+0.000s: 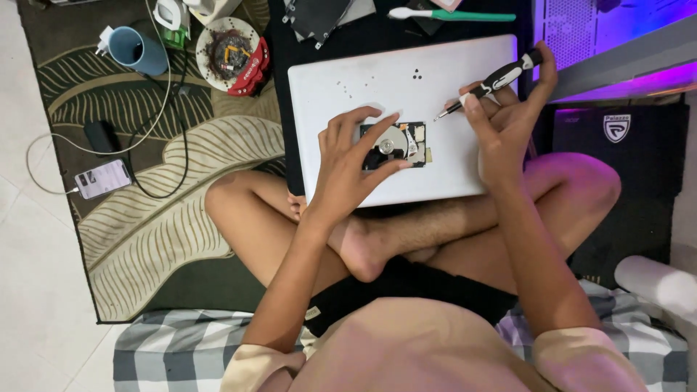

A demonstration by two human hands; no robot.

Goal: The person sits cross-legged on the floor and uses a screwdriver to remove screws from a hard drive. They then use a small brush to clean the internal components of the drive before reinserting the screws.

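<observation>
An opened hard disk drive (401, 144) with a shiny platter lies on a white closed laptop (348, 87) that rests across my crossed legs. My left hand (348, 163) holds the drive by its edges, thumb on its near side and fingers on its far side. My right hand (508, 120) grips a black and white screwdriver (488, 86), its tip pointing down-left and hovering just right of the drive. A few tiny screws (417, 74) sit on the laptop beyond the drive.
On the patterned rug at left are a blue mug (138, 49), an ashtray plate (229, 52), a red pack, a phone (103, 178) on a white cable and a black device. A toothbrush (450, 14) lies at the top. A lit computer case stands at right.
</observation>
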